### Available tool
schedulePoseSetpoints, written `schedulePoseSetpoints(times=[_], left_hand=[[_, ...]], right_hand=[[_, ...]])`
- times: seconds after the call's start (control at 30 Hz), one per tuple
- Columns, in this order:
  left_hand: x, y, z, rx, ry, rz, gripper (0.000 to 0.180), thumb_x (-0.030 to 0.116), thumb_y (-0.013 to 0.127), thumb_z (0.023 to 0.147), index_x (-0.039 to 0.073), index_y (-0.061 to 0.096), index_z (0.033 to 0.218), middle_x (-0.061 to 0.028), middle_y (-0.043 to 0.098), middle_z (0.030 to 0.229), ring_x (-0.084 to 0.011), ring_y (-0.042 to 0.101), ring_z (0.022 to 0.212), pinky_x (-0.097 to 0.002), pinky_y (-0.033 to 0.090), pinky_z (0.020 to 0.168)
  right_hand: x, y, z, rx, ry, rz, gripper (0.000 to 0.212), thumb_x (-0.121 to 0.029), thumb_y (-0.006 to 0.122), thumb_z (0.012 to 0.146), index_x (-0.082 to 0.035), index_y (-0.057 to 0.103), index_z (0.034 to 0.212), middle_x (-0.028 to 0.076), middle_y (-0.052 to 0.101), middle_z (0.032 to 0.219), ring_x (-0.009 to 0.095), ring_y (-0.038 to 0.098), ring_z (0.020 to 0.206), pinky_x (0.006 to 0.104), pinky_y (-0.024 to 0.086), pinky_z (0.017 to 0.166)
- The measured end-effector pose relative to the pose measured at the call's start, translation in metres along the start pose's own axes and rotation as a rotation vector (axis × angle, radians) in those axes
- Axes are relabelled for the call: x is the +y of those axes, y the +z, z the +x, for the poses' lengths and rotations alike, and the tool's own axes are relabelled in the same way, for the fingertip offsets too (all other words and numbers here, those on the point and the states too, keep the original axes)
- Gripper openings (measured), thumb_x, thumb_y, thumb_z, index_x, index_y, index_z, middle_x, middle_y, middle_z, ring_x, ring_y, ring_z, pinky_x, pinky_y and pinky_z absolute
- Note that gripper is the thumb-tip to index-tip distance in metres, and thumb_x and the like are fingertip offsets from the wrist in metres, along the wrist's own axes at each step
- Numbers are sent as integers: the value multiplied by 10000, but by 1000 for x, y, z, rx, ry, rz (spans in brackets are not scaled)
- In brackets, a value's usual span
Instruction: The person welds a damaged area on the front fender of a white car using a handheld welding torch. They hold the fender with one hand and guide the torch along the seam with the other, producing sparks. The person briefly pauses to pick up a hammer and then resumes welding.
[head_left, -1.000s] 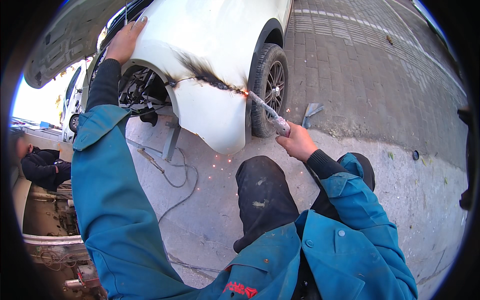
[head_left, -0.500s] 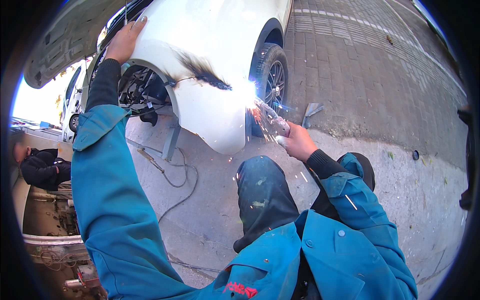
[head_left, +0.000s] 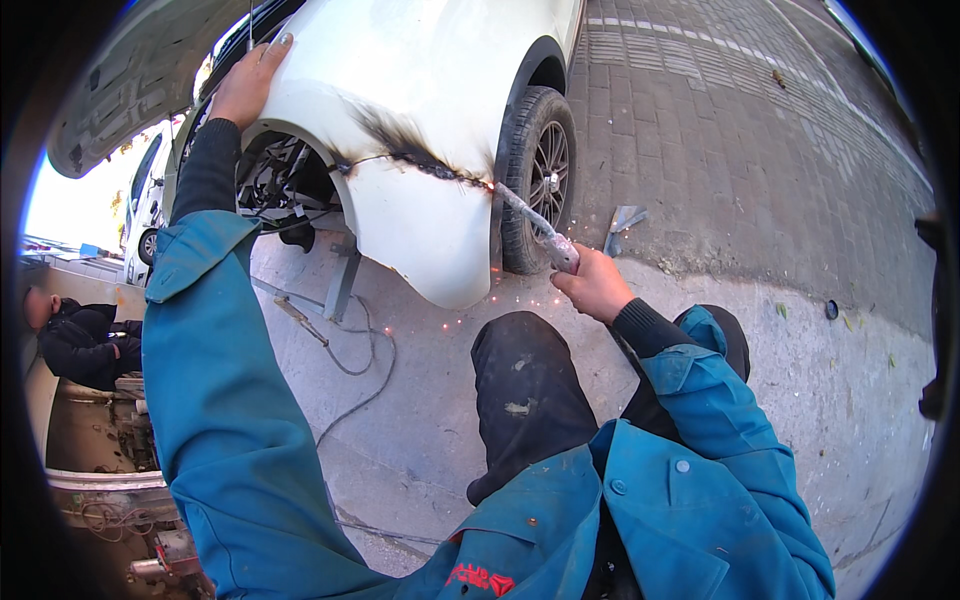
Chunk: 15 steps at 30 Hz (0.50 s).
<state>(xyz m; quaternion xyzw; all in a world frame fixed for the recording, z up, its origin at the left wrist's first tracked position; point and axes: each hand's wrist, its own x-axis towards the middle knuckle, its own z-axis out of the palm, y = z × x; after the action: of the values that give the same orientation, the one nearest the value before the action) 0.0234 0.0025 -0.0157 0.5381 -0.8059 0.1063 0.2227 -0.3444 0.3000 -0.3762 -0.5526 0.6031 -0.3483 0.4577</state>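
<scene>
A white car's front fender [head_left: 425, 240] is in front of me, with a black scorched weld seam [head_left: 430, 165] running across it to the wheel-arch edge. In my right hand [head_left: 595, 285] is a welding torch [head_left: 540, 225], fingers wrapped round its handle. Its tip meets the seam's right end, where a small orange glow shows but no arc. My left hand [head_left: 245, 88] grips the fender's upper left edge, thumb on the white panel; its other fingers are partly hidden.
The wheel [head_left: 545, 165] is just right of the torch. A raised hood [head_left: 130, 80] is at upper left. A cable [head_left: 375, 385] and a metal stand [head_left: 345, 280] are below the fender. A person in black [head_left: 85, 345] sits at far left. A bent scrap [head_left: 625, 225] lies on the ground.
The bright arc and spray of sparks at the torch tip have gone out, leaving a few orange specks. The dark seam now shows reaching the arch edge. Both hands stay about where they were.
</scene>
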Motion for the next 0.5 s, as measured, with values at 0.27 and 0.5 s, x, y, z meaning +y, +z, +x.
schedulePoseSetpoints(times=[0.27,0.5], left_hand=[[-2,0,1,-7,10,7,880,794,382,1044,79,630,1495,-255,701,1375,-408,663,1289,-474,423,1166],[-5,0,3,-5,25,-4,884,798,388,1041,79,630,1495,-258,701,1371,-410,662,1290,-473,424,1164]], right_hand=[[-1,-1,0,-19,27,6,326,-209,735,865,40,679,1068,248,741,905,410,747,885,470,575,816],[7,3,3,-4,-57,-7,294,-155,727,938,12,654,1169,77,659,745,159,633,574,360,510,523]])
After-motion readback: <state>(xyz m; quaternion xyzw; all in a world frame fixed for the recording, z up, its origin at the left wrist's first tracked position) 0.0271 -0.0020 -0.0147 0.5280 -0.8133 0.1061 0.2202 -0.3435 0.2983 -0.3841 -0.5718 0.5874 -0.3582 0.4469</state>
